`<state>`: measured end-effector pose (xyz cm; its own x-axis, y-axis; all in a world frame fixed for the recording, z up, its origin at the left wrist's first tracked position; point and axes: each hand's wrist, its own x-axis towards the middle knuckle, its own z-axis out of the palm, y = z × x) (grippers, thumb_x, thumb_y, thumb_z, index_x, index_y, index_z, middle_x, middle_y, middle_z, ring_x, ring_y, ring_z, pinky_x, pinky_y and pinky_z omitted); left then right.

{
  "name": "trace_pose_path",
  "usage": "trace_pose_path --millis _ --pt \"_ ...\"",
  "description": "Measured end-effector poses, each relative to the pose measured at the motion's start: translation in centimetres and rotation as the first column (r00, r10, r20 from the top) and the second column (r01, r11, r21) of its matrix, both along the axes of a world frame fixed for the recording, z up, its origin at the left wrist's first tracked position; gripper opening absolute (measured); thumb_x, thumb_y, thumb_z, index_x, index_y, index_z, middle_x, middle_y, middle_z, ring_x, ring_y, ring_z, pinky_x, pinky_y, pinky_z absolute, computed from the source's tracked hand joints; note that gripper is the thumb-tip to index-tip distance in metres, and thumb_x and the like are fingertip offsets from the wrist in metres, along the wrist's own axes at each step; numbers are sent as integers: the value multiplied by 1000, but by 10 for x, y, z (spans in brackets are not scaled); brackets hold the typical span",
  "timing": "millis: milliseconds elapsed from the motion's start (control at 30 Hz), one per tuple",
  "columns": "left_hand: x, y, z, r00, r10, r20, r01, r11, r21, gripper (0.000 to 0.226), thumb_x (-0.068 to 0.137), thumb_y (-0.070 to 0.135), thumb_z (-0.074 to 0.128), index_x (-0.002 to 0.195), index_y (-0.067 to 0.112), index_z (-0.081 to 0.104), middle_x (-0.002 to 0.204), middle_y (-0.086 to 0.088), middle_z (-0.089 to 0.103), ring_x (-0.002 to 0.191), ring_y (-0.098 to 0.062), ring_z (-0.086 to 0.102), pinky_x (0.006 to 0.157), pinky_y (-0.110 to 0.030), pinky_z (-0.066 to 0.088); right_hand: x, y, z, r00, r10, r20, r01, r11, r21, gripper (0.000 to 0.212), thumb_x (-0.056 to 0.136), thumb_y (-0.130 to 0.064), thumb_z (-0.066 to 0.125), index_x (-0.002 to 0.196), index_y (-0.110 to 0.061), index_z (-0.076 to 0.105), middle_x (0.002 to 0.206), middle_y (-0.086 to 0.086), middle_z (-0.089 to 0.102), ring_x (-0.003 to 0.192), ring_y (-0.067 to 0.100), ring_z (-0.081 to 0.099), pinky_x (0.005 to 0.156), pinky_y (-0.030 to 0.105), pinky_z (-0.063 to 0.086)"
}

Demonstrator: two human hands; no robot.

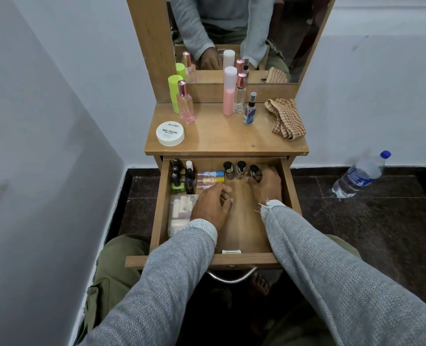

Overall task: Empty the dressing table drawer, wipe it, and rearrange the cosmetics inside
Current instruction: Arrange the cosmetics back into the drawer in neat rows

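Fingers: right hand (266,184) curls its fingertips around the rightmost of three dark-capped bottles (254,171); whether it truly grips I cannot tell. Left hand (210,204) lies loosely spread, palm down, holding nothing, fingertips just beside the tubes (210,179).
Drawer (160,208): pulled out under the tabletop, plain brown wood, bare floor down the middle, curved metal handle (231,277) in front.
Drawer contents: black and green nail polish bottles (178,176) upright at back left; striped tubes lying beside them; clear plastic pouch (180,213) of pale items along the left wall.
Tabletop (221,138): glossy wood; round white tub (170,133); green cylinder (175,92); pink glass bottle (185,103); pink tube (228,92); clear bottle (240,94); small spray (250,109); crumpled checked cloth (285,118).
Floor: dark speckled stone; plastic water bottle (360,174) tilted against the wall.
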<state>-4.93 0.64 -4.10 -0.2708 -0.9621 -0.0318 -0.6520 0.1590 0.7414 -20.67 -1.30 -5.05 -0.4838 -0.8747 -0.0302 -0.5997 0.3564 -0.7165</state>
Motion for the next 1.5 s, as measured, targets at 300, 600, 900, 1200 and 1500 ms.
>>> trace_pose_path --millis 300,600,900,1200,1500 --pt "-2 -5 -1 997 62 -35 -63 998 -25 21 85 17 63 106 19 61 103 5 65 94 -13 61 87 -36 52 -2 -3 -1 997 -35 63 33 999 22 40 81 -5 71 117 -6 55 116 14 62 108 30 61 96 43 49" --pt "-19 -19 4 996 94 12 -93 995 -25 51 89 17 59 137 7 44 137 -8 49 129 -20 42 104 -24 29 -1 -5 -7 998 -34 48 34 999 -2 40 79 -1 70 115 -8 55 112 11 63 105 26 61 93 39 50" --pt "-29 -30 3 989 142 -47 -143 990 -9 45 88 17 61 131 12 48 131 -5 56 121 -21 52 101 -31 39 -1 -10 -11 994 -37 105 34 999 29 38 80 -6 72 113 -11 55 108 9 65 102 23 63 92 38 52" --pt "-29 -34 -1 987 154 -51 -154 988 18 51 88 17 61 137 14 46 135 -4 55 124 -21 51 101 -28 37 0 -16 -24 992 -66 112 59 996 68 37 78 -12 73 112 -14 56 112 12 63 108 28 60 93 45 51" --pt "-30 -32 -3 987 149 -61 -149 989 7 52 89 17 62 138 11 45 137 -4 53 128 -21 47 106 -30 35 0 -12 -23 994 -60 90 56 998 41 43 77 -9 74 116 -8 55 115 14 62 112 31 57 96 45 47"
